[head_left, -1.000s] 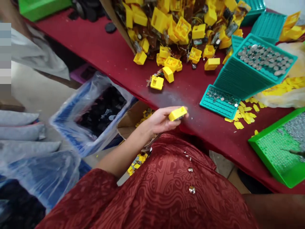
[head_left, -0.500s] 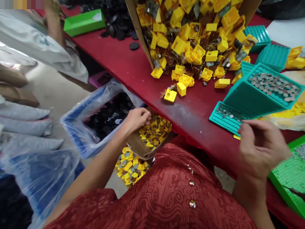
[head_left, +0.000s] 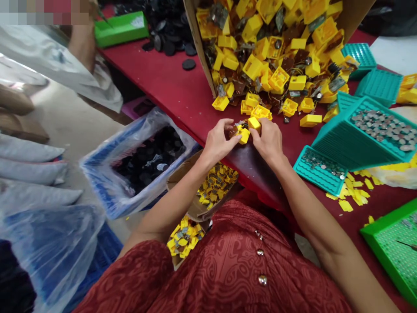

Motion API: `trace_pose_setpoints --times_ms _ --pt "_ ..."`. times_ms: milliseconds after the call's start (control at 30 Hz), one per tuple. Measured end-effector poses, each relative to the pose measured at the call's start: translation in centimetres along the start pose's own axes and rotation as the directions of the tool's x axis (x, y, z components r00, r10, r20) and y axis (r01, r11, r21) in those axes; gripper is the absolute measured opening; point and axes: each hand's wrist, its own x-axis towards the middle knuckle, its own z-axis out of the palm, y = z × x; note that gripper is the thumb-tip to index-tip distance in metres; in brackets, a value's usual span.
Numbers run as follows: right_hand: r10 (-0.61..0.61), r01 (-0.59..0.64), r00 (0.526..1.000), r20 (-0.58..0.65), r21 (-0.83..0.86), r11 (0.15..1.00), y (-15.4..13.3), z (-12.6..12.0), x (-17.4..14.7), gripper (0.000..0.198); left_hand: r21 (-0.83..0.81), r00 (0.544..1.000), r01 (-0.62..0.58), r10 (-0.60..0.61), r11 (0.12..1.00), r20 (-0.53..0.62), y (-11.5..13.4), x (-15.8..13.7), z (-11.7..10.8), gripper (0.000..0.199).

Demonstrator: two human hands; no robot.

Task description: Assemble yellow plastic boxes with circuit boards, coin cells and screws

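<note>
At the table's near edge my left hand point(head_left: 219, 140) closes on a small yellow plastic casing point(head_left: 243, 135), its thumb along the near side. Thin wires and a brown bit show beside this casing. My right hand point(head_left: 269, 138) is closed around a yellow plastic block point(head_left: 254, 124) right beside it, thumb in front and the other fingers partly hidden behind. Both pieces appear to rest on the red tabletop point(head_left: 176, 93). Just behind them lies another open yellow casing point(head_left: 261, 112), close to my right fingers.
A cardboard box point(head_left: 199, 48) spills yellow casings with circuit boards. To the right stand stacked teal trays point(head_left: 345, 134) with coin cells and a green tray point(head_left: 374, 230). Below the edge are a carton of yellow pieces point(head_left: 218, 184) and a plastic-lined blue crate point(head_left: 97, 187). A co-worker's arm point(head_left: 83, 43) is at left.
My right hand has left the small teal tray and come to the yellow block. My left hand has risen from above the carton to the casing beside it. The view has shifted slightly.
</note>
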Motion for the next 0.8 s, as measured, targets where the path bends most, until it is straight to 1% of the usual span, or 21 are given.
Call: trace_pose_setpoints --times_ms 67,133,167,233,267,333,400,433,467,533,600,667,733,800 --pt "0.011 -0.009 1.000 -0.029 0.047 0.999 0.1 -0.4 0.4 0.027 0.005 0.995 -0.094 0.094 0.996 -0.036 0.1 0.0 0.0 0.049" --pt "0.028 -0.016 0.996 -0.088 0.129 0.991 0.5 -1.1 1.0 0.025 0.040 0.971 -0.230 0.232 0.972 -0.057 0.5 0.0 -0.1 0.046" --pt "0.038 -0.016 0.992 -0.117 0.183 0.983 0.9 -1.6 1.3 0.024 0.064 0.950 -0.303 0.307 0.951 -0.062 0.7 0.0 -0.2 0.044" --pt "0.080 -0.032 0.987 -0.140 0.318 0.947 2.0 -2.6 1.8 0.023 0.109 0.890 -0.443 0.451 0.890 -0.063 1.4 -0.1 -0.3 0.042" --pt "0.123 -0.063 0.984 -0.127 0.395 0.917 2.5 -3.1 2.0 0.024 0.132 0.858 -0.499 0.510 0.856 -0.059 1.7 -0.1 -0.3 0.042" --pt "0.250 -0.171 0.965 -0.078 0.534 0.828 3.7 -4.1 2.0 0.025 0.189 0.806 -0.571 0.589 0.799 -0.057 2.2 -0.1 -0.1 0.043" --pt "0.396 -0.290 0.918 -0.029 0.632 0.719 4.5 -5.1 1.4 0.021 0.241 0.776 -0.598 0.627 0.764 -0.064 2.7 0.1 0.3 0.040" --pt "0.455 -0.332 0.890 -0.010 0.669 0.665 4.8 -5.6 1.0 0.018 0.259 0.771 -0.600 0.633 0.757 -0.064 2.8 0.1 0.4 0.038" --pt "0.496 -0.358 0.868 0.008 0.702 0.616 5.0 -6.0 0.4 0.013 0.269 0.775 -0.595 0.630 0.757 -0.058 3.0 0.2 0.5 0.034" --pt "0.538 -0.379 0.842 0.048 0.762 0.525 5.2 -6.7 -0.8 0.009 0.272 0.808 -0.561 0.588 0.782 -0.022 3.2 0.4 0.5 0.031" --pt "0.555 -0.385 0.827 0.092 0.813 0.438 5.3 -7.2 -2.0 0.011 0.272 0.859 -0.499 0.512 0.823 0.024 3.1 0.7 0.3 0.033" --pt "0.552 -0.395 0.822 0.144 0.841 0.369 5.5 -7.5 -3.1 0.017 0.268 0.897 -0.439 0.438 0.858 0.068 2.7 0.9 0.0 0.038" --pt "0.533 -0.402 0.826 0.181 0.853 0.334 5.8 -7.7 -4.1 0.025 0.254 0.912 -0.410 0.394 0.876 0.113 2.3 1.1 -0.3 0.046" --pt "0.513 -0.404 0.836 0.197 0.853 0.330 6.3 -7.8 -5.1 0.030 0.231 0.905 -0.421 0.389 0.877 0.173 2.2 1.1 -0.5 0.055"
